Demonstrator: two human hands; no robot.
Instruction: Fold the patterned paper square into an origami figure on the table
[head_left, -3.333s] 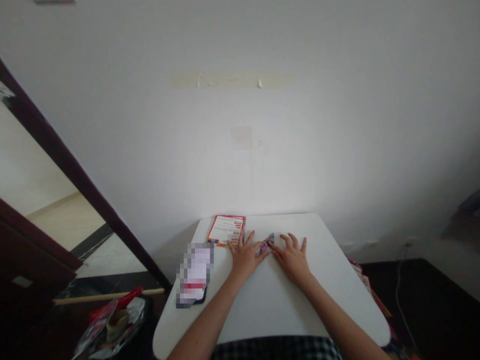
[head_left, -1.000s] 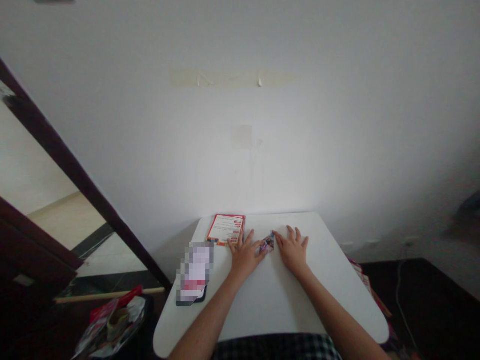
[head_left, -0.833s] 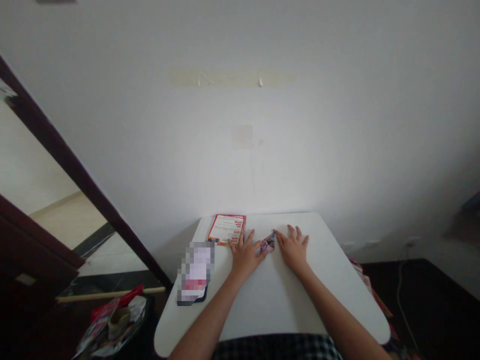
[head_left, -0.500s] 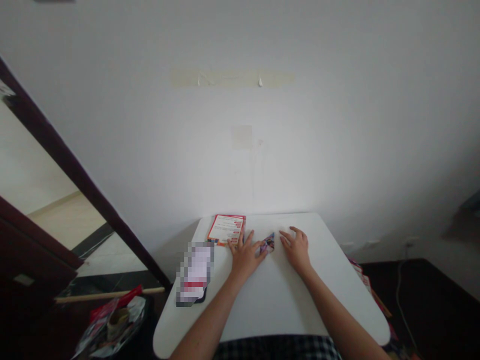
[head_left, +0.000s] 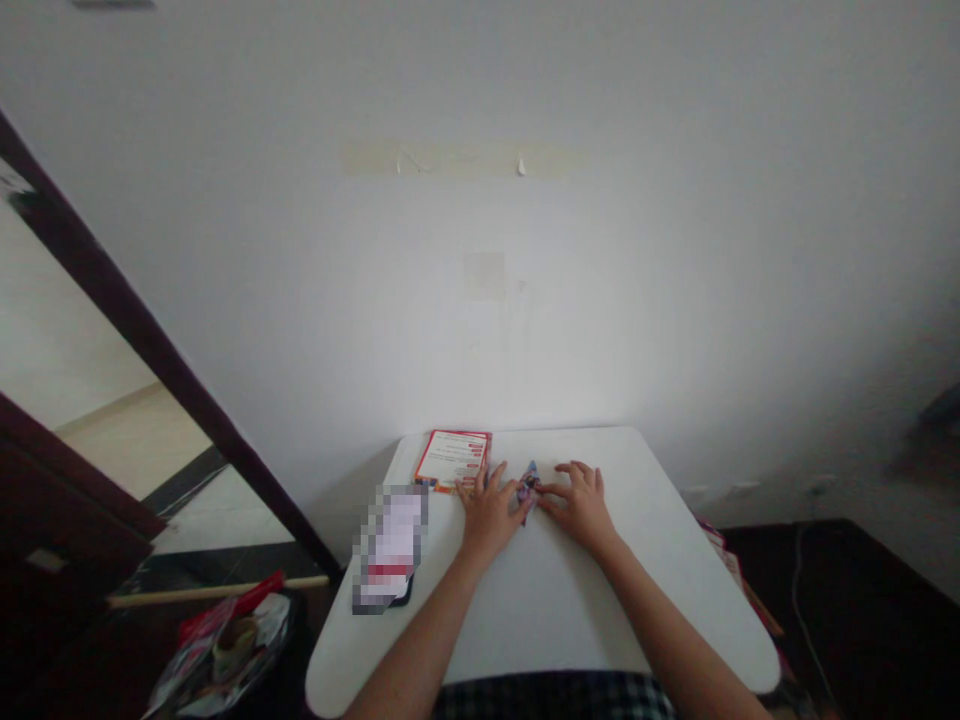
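Note:
A small folded piece of colourful printed paper (head_left: 529,482) lies on the white table between my hands. My left hand (head_left: 489,510) rests on the table with its fingers spread, and its thumb and forefinger hold the paper's left side. From the right, the thumb and forefinger of my right hand (head_left: 581,507) close on the paper's right edge, while the other fingers of that hand bend above the table. Fingertips cover parts of the paper, so its exact folds cannot be made out.
Printed sheets with red borders (head_left: 452,458) lie at the table's back left, near my left fingertips. A phone (head_left: 394,550), blurred out, is at the left edge. The wall (head_left: 555,330) stands behind the white table (head_left: 555,620). A lined bin (head_left: 247,650) holds rubbish on the floor.
My right hand has moved left and now touches the paper, which it did not before. The paper has gone from a wider triangle to a narrower shape. My left hand has hardly moved.

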